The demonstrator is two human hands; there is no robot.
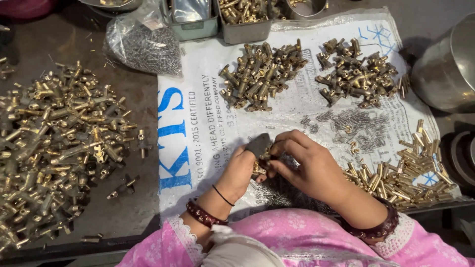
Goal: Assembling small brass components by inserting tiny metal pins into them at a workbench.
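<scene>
My left hand [241, 170] is closed around a small brass fitting [258, 169], and its fingers also press on a dark grey piece [258, 144] that stands just above the fitting. My right hand [309, 165] comes from the other side; its fingertips [275, 148] are pinched together on the same fitting, so both hands meet on it over the white printed sack [198, 123] that is spread on the table. What exactly is between my right fingertips I cannot tell, it is too small.

On the sack, far from me, lie two heaps: a heap of brass valve bodies [260, 74] and, to the right of it, a greyer heap of fittings [356, 74]. Between the greyer heap and my right hand there is a scatter of small steel springs [358, 126]. Beside my right forearm lies a pile of short brass pins [410, 170], near the edge of the sack.

To my left, off the sack, a big pile of brass parts [54, 148] covers the dark table [123, 207]. At the top there is a clear plastic bag of springs [143, 44] and a grey tray with brass parts [245, 17]. A steel bowl [448, 64] stands at the right edge
</scene>
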